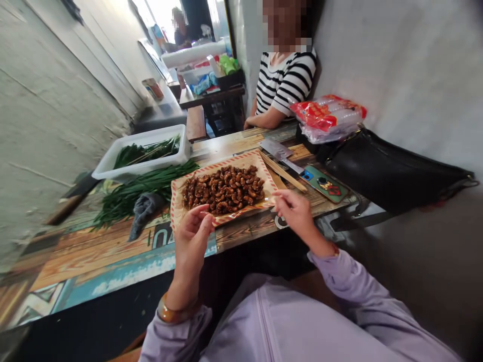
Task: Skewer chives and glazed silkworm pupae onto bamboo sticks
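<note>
A shallow tray (pixel 175 203) with a red-and-white striped rim holds a heap of glossy dark-brown pieces (pixel 226 188), which look like cooked insect pupae. At its front left corner is my left hand (pixel 192 236), fingers curled and thumb close to the forefinger. Beside the tray's right front corner, my right hand (pixel 296 211) has its fingertips pinched together. Whatever either hand holds, if anything, is too small to make out. Several thin bamboo skewers (pixel 285 173) lie just right of the tray, near a cleaver (pixel 277 149) with a blue-ended handle.
Long green chives (pixel 128 196) and a grey cloth (pixel 145 211) lie left of the tray. Behind them stands a white bin (pixel 141 133) of greens. At right are a phone (pixel 326 183), a black bag (pixel 396 171) and red-clear packages (pixel 330 115). A person in stripes (pixel 285 83) sits opposite.
</note>
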`<move>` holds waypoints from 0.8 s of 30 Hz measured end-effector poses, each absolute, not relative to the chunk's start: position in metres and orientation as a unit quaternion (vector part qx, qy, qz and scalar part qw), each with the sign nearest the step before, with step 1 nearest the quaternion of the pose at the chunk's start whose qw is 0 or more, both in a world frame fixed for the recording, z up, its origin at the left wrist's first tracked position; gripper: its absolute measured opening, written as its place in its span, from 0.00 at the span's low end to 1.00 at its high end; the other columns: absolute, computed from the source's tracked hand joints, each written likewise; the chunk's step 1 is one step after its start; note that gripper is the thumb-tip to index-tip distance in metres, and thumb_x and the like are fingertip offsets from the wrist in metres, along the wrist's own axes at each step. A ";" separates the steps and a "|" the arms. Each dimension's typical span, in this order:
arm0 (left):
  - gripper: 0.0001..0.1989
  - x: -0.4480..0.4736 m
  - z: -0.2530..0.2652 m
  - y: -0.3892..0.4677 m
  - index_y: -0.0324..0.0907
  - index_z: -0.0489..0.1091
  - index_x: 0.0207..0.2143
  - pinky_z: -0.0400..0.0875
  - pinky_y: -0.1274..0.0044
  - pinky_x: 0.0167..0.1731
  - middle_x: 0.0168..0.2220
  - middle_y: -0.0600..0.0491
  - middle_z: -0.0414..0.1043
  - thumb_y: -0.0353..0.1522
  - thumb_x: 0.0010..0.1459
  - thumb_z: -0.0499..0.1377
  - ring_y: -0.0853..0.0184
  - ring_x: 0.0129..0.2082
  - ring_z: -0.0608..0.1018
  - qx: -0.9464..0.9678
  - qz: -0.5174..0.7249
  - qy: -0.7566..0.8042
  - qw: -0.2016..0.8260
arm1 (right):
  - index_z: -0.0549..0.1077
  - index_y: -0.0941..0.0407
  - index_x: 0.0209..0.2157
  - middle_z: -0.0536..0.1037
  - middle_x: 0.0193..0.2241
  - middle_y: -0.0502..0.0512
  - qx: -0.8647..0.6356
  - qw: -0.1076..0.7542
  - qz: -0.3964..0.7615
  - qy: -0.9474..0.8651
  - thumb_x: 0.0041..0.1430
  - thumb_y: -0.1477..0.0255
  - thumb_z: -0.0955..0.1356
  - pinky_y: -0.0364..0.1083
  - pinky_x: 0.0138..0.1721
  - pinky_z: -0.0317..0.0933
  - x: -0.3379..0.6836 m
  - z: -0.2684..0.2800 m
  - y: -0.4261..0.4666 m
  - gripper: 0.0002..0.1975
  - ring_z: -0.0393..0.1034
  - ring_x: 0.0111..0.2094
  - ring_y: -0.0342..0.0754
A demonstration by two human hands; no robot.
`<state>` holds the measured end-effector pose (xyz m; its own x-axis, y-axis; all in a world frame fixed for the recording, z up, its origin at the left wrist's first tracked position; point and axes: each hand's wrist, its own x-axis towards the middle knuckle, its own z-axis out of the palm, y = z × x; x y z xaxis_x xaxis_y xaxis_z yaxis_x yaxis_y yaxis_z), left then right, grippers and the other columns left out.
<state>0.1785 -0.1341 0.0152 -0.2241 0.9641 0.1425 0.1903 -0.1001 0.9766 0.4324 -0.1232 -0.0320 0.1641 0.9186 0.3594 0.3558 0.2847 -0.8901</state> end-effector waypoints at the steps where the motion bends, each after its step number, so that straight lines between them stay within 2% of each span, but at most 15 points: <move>1: 0.18 0.180 0.013 -0.135 0.41 0.74 0.45 0.67 0.81 0.26 0.29 0.56 0.71 0.40 0.54 0.65 0.73 0.24 0.72 0.508 0.539 0.560 0.370 | 0.78 0.55 0.43 0.79 0.23 0.49 -0.564 0.536 0.226 -0.586 0.64 0.63 0.64 0.41 0.26 0.66 0.449 -0.034 -0.112 0.14 0.71 0.20 0.42; 4: 0.18 0.188 0.010 -0.139 0.41 0.74 0.45 0.67 0.81 0.25 0.29 0.55 0.72 0.40 0.54 0.64 0.73 0.25 0.72 0.505 0.528 0.545 0.410 | 0.77 0.56 0.45 0.81 0.27 0.53 -0.607 0.491 0.150 -0.607 0.65 0.64 0.64 0.45 0.33 0.69 0.485 -0.040 -0.074 0.15 0.76 0.27 0.47; 6: 0.18 0.194 0.011 -0.141 0.41 0.73 0.44 0.68 0.80 0.25 0.29 0.55 0.72 0.40 0.54 0.64 0.72 0.25 0.73 0.507 0.516 0.538 0.433 | 0.76 0.56 0.47 0.83 0.35 0.57 -0.628 0.434 0.098 -0.639 0.64 0.68 0.63 0.48 0.40 0.69 0.494 -0.041 -0.048 0.15 0.77 0.36 0.50; 9: 0.17 0.202 0.017 -0.140 0.41 0.73 0.44 0.67 0.80 0.25 0.29 0.55 0.72 0.40 0.54 0.64 0.72 0.25 0.73 0.518 0.512 0.524 0.442 | 0.72 0.59 0.55 0.79 0.48 0.62 -0.643 0.307 0.049 -0.700 0.66 0.72 0.62 0.48 0.49 0.66 0.488 -0.039 -0.020 0.19 0.75 0.47 0.52; 12: 0.17 0.207 0.025 -0.132 0.40 0.72 0.45 0.68 0.80 0.26 0.28 0.56 0.72 0.38 0.55 0.64 0.73 0.25 0.72 0.529 0.517 0.506 0.445 | 0.66 0.61 0.60 0.76 0.53 0.66 -0.654 0.223 0.035 -0.722 0.66 0.73 0.62 0.49 0.53 0.63 0.473 -0.038 -0.006 0.22 0.71 0.53 0.55; 17: 0.17 0.214 0.036 -0.118 0.40 0.72 0.44 0.68 0.81 0.25 0.29 0.56 0.71 0.38 0.53 0.64 0.73 0.24 0.71 0.526 0.522 0.485 0.465 | 0.65 0.63 0.61 0.74 0.52 0.71 -0.682 0.205 0.036 -0.702 0.67 0.72 0.63 0.49 0.49 0.64 0.464 -0.042 -0.003 0.23 0.72 0.51 0.57; 21: 0.18 0.218 0.037 -0.112 0.40 0.71 0.44 0.66 0.81 0.23 0.28 0.57 0.70 0.39 0.53 0.65 0.74 0.23 0.70 0.525 0.528 0.476 0.468 | 0.66 0.64 0.60 0.77 0.49 0.71 -0.696 0.221 0.029 -0.683 0.67 0.74 0.60 0.48 0.47 0.64 0.475 -0.041 -0.011 0.21 0.74 0.48 0.57; 24: 0.18 0.219 0.035 -0.106 0.39 0.72 0.44 0.67 0.81 0.25 0.29 0.56 0.70 0.38 0.54 0.64 0.73 0.25 0.71 0.534 0.526 0.474 0.461 | 0.66 0.64 0.60 0.79 0.47 0.69 -0.699 0.241 0.020 -0.673 0.68 0.73 0.57 0.48 0.44 0.65 0.485 -0.037 -0.021 0.22 0.75 0.46 0.55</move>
<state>0.2190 -0.1063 0.0348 -0.0039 0.9921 0.1253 0.0214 -0.1252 0.9919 0.4850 -0.0211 -0.0368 0.0938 0.9505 0.2964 0.9311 0.0217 -0.3642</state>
